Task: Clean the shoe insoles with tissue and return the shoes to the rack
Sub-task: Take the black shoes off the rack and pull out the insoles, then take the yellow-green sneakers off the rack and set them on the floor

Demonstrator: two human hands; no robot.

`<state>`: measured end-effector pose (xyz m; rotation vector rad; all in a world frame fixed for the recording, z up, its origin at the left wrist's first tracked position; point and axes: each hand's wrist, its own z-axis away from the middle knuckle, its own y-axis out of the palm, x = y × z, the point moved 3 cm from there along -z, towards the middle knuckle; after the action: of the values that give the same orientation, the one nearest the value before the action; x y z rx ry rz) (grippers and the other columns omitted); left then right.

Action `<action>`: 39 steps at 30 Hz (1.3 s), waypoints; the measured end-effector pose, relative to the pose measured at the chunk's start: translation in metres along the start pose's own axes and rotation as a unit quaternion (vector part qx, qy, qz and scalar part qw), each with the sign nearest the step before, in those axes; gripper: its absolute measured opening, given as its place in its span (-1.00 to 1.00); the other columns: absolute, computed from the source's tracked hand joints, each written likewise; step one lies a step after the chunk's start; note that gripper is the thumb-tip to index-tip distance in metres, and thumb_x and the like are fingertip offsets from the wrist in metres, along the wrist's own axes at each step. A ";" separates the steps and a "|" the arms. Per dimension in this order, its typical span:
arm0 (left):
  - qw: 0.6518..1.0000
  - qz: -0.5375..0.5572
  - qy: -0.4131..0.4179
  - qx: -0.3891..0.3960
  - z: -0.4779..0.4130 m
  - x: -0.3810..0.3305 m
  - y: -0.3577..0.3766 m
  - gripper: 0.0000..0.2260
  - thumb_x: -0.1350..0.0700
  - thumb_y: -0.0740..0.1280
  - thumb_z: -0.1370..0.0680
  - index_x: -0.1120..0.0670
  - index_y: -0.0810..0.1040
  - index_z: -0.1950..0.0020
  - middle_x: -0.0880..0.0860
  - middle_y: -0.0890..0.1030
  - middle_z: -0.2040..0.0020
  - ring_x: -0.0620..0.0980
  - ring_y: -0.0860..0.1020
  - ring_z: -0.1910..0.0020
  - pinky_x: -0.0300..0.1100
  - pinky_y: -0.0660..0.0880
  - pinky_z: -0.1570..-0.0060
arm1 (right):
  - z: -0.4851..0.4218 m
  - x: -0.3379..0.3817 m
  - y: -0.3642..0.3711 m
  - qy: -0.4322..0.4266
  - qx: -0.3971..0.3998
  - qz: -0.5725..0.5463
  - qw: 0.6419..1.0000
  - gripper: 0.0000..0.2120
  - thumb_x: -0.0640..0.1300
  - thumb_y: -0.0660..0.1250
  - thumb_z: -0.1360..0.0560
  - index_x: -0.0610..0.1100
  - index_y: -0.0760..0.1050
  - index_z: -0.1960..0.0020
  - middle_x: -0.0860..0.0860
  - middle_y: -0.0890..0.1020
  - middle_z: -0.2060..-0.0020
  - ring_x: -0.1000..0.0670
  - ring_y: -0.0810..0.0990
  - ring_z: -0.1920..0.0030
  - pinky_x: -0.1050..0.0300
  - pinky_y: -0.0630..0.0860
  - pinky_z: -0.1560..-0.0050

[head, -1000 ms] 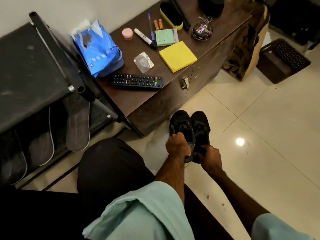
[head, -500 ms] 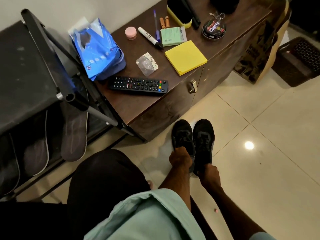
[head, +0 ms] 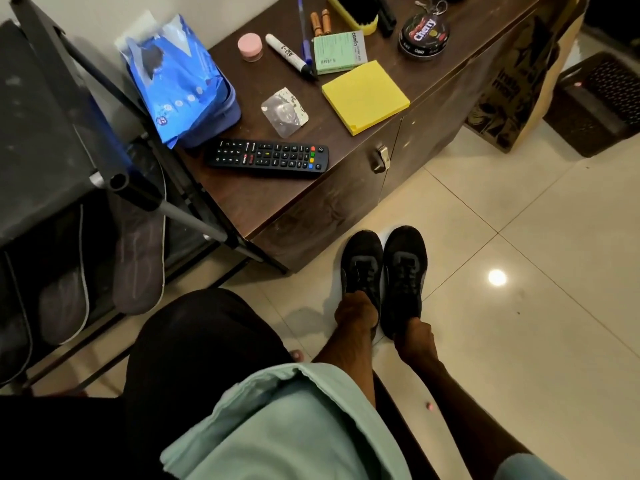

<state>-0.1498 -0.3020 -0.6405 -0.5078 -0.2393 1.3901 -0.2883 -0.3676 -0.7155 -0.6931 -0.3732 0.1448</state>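
Head view, the only one I've got: left hand (head: 356,313) is curled round the heel of the left shoe (head: 362,258), and right hand (head: 414,336) is closed on the heel of the right shoe (head: 405,261). Fingertips are mostly hidden behind the heel collars, so I can't tell how deep the grip goes. Both black shoes sit flat on the tiled floor (head: 519,341), touching side by side, toes toward the cabinet (head: 322,133). The blue tissue pack (head: 180,81) is on the cabinet top next to the rack (head: 41,116). Grey insole-shaped pieces (head: 138,258) lean in the rack's lower tier. I read this as setting the pair down to work on. My advice: let go only once both soles are flat, keep the openings facing up and reachable, then free one hand for a tissue. Keep clear of the remote (head: 266,157) at the cabinet edge.
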 end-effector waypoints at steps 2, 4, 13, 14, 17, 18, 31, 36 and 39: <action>1.000 -0.003 -0.005 0.005 0.001 0.000 0.000 -0.54 0.13 0.32 -0.65 0.21 0.33 -0.51 0.21 0.41 -0.46 0.20 0.44 -0.42 -0.02 0.42 -0.34 | 0.001 0.000 0.000 0.000 0.002 0.005 1.000 -0.74 -0.20 0.31 -0.60 -0.34 0.49 -0.22 -0.33 0.56 -0.18 -0.35 0.59 -0.15 0.05 0.47 0.05; 1.000 -0.010 -0.014 0.017 0.003 0.001 0.001 -0.52 0.13 0.32 -0.65 0.21 0.30 -0.53 0.21 0.41 -0.46 0.20 0.44 -0.41 -0.03 0.43 -0.34 | 0.004 0.000 -0.001 0.000 -0.003 0.016 1.000 -0.72 -0.17 0.31 -0.61 -0.31 0.46 -0.25 -0.30 0.54 -0.20 -0.32 0.58 -0.17 0.02 0.47 0.01; 0.991 -0.102 0.001 0.084 0.007 -0.004 0.008 -0.51 0.13 0.20 -0.71 0.24 0.18 -0.59 0.18 0.26 -0.59 0.15 0.30 -0.53 -0.08 0.28 -0.45 | 0.033 -0.022 0.013 -0.056 -0.040 0.085 0.994 -0.80 -0.38 0.35 -0.42 -0.36 0.44 -0.02 -0.33 0.56 0.23 -0.34 0.58 0.33 -0.02 0.49 0.39; 0.990 -0.112 0.008 0.088 0.006 -0.005 0.009 -0.51 0.14 0.21 -0.70 0.25 0.18 -0.60 0.18 0.25 -0.59 0.13 0.31 -0.52 -0.09 0.30 -0.46 | 0.032 -0.028 0.020 -0.052 -0.026 0.068 0.996 -0.74 -0.40 0.42 -0.33 -0.35 0.44 0.03 -0.32 0.55 0.28 -0.34 0.56 0.39 -0.03 0.48 0.45; 0.987 -0.129 0.016 0.096 0.006 -0.005 0.009 -0.47 0.13 0.24 -0.70 0.24 0.15 -0.61 0.18 0.25 -0.59 0.13 0.32 -0.52 -0.11 0.31 -0.45 | 0.035 -0.024 0.020 -0.076 -0.064 0.092 0.991 -0.79 -0.42 0.36 -0.42 -0.31 0.42 -0.02 -0.32 0.55 0.19 -0.36 0.58 0.28 -0.08 0.51 0.34; 0.986 -0.132 0.016 0.101 0.006 -0.004 0.009 -0.48 0.11 0.22 -0.71 0.24 0.14 -0.61 0.17 0.25 -0.59 0.12 0.31 -0.53 -0.11 0.30 -0.46 | 0.035 -0.022 0.018 -0.068 -0.050 0.093 0.992 -0.86 -0.37 0.24 -0.55 -0.30 0.40 -0.11 -0.32 0.55 0.04 -0.35 0.59 0.10 -0.09 0.50 0.16; 0.992 -0.109 0.055 0.015 0.048 -0.034 -0.040 -0.51 0.06 0.25 -0.69 0.19 0.25 -0.57 0.22 0.35 -0.52 0.23 0.39 -0.45 0.06 0.40 -0.36 | 0.049 0.046 -0.042 -0.135 -0.092 0.073 0.984 -0.68 -0.24 0.32 -0.59 -0.27 0.48 -0.32 -0.30 0.37 -0.42 -0.37 0.48 -0.34 -0.18 0.56 -0.24; 0.982 -0.088 0.149 -0.076 0.093 -0.049 -0.095 -0.61 0.08 0.27 -0.66 0.23 0.40 -0.44 0.22 0.48 -0.41 0.19 0.50 -0.36 0.00 0.48 -0.26 | 0.078 0.113 -0.111 -0.251 -0.167 0.001 0.954 -0.70 -0.27 0.37 -0.52 -0.23 0.57 -0.25 -0.26 0.49 -0.38 -0.32 0.54 -0.29 -0.13 0.58 -0.17; 0.964 -0.067 0.208 -0.152 0.143 -0.045 -0.138 -0.67 0.13 0.30 -0.62 0.20 0.49 -0.37 0.21 0.53 -0.36 0.21 0.50 -0.35 0.01 0.47 -0.25 | 0.107 0.149 -0.152 -0.316 -0.186 -0.043 0.929 -0.87 -0.26 0.42 -0.49 -0.19 0.61 -0.04 -0.17 0.63 -0.03 -0.23 0.62 0.00 0.08 0.45 0.11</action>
<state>-0.1021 -0.3300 -0.4445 -1.0055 -0.1418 1.0881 -0.1900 -0.3820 -0.4988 -0.9976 -1.0693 0.2174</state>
